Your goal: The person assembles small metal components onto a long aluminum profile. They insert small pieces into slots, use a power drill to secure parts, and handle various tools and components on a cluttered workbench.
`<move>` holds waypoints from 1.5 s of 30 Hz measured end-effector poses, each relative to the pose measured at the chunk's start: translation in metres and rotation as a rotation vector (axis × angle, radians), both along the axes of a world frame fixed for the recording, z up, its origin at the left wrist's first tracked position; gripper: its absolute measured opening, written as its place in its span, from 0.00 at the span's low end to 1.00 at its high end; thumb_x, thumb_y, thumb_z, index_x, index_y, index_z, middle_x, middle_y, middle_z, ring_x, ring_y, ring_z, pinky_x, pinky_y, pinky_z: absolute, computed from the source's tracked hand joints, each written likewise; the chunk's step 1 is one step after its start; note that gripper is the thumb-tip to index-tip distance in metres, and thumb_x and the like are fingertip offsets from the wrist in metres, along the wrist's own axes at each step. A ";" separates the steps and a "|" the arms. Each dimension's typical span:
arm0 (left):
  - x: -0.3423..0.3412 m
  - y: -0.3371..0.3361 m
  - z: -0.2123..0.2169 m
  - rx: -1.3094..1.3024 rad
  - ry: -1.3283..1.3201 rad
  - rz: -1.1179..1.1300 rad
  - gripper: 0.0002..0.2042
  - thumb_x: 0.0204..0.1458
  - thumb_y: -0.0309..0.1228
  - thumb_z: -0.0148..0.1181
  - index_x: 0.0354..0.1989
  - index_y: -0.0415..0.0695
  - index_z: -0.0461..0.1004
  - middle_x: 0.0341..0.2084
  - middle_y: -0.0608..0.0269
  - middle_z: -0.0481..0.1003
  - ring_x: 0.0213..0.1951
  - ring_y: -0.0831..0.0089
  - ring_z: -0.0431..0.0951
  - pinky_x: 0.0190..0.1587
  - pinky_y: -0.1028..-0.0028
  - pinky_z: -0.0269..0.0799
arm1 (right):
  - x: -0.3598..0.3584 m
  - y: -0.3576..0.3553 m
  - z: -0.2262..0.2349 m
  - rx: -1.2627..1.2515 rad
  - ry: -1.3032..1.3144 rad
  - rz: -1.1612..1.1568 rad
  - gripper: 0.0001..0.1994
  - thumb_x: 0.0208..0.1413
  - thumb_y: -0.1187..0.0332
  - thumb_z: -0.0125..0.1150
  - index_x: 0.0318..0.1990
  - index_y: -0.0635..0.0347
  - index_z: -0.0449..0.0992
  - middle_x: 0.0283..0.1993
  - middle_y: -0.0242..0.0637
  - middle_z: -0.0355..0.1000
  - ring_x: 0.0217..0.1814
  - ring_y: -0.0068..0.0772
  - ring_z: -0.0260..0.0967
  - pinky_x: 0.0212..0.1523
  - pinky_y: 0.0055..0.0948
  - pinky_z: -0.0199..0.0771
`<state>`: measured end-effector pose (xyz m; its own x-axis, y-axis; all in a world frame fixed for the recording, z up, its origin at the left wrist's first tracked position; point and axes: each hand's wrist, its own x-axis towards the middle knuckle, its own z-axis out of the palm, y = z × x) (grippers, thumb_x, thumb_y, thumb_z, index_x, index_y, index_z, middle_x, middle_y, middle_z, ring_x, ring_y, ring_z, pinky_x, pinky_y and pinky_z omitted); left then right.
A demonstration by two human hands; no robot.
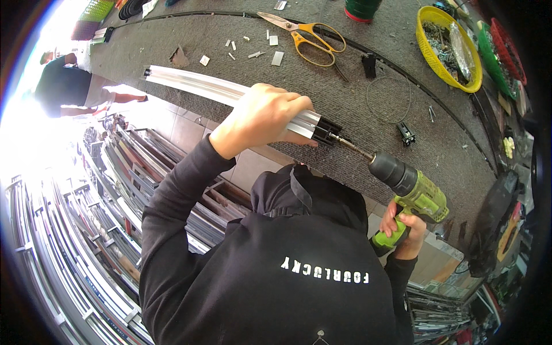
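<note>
My left hand (263, 115) is wrapped over a long silvery metal channel (192, 84), close to its right end. A black plastic end piece (328, 130) sits in that end, and a smaller black piece (147, 72) shows at the far left end. My right hand (401, 227) grips the handle of a green and black cordless drill (422, 196). The drill's long bit (355, 147) points left, its tip meeting the black end piece; whether a screw is there I cannot tell. Both hands are over the near edge of a grey carpeted bench.
Yellow-handled scissors (313, 41), small white scraps (277, 58) and a small black fitting (406, 134) lie on the bench (201, 34). A yellow basket (476, 85) of hardware stands at the right. Racks of metal bars (75, 253) fill the lower left; another person (63, 86) is beyond them.
</note>
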<state>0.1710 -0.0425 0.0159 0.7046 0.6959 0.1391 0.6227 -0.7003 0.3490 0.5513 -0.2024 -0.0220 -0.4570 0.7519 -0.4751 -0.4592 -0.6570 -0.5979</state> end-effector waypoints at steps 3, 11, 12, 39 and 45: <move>0.001 0.004 0.000 0.014 0.010 -0.017 0.28 0.42 0.57 0.73 0.38 0.45 0.76 0.26 0.61 0.79 0.31 0.59 0.83 0.34 0.63 0.78 | 0.004 0.004 -0.002 0.070 -0.048 0.009 0.17 0.51 0.65 0.63 0.43 0.69 0.71 0.23 0.36 0.66 0.25 0.33 0.68 0.34 0.37 0.73; 0.002 0.002 0.001 -0.006 0.004 0.027 0.26 0.37 0.54 0.78 0.38 0.49 0.79 0.28 0.61 0.81 0.32 0.59 0.84 0.35 0.65 0.78 | 0.014 0.002 -0.003 0.197 -0.183 0.033 0.26 0.51 0.66 0.65 0.54 0.76 0.70 0.27 0.39 0.70 0.27 0.34 0.71 0.35 0.36 0.74; 0.002 0.000 0.001 0.005 -0.023 0.036 0.25 0.37 0.53 0.78 0.38 0.50 0.80 0.28 0.61 0.81 0.33 0.59 0.84 0.36 0.64 0.78 | 0.015 -0.003 -0.004 0.188 -0.207 0.020 0.29 0.49 0.65 0.65 0.56 0.77 0.69 0.26 0.39 0.70 0.26 0.35 0.71 0.35 0.36 0.74; -0.063 -0.006 0.000 -0.016 0.037 0.026 0.27 0.34 0.33 0.77 0.47 0.48 0.77 0.35 0.62 0.80 0.39 0.59 0.81 0.39 0.61 0.76 | 0.074 0.067 0.049 0.565 -1.892 -0.351 0.30 0.46 0.79 0.71 0.61 0.67 0.74 0.61 0.51 0.72 0.65 0.53 0.69 0.66 0.44 0.67; -0.064 -0.047 -0.020 0.669 -0.050 0.131 0.18 0.54 0.31 0.61 0.55 0.55 0.78 0.51 0.68 0.83 0.49 0.69 0.84 0.52 0.71 0.82 | -0.055 0.121 0.051 0.861 -0.935 0.027 0.26 0.68 0.53 0.59 0.62 0.67 0.74 0.56 0.46 0.78 0.55 0.38 0.77 0.57 0.34 0.74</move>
<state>0.1071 -0.0891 -0.0041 0.6021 0.5274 0.5994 0.7111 -0.6956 -0.1023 0.4966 -0.0817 0.0290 -0.2333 0.9723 0.0122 0.3742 0.1014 -0.9218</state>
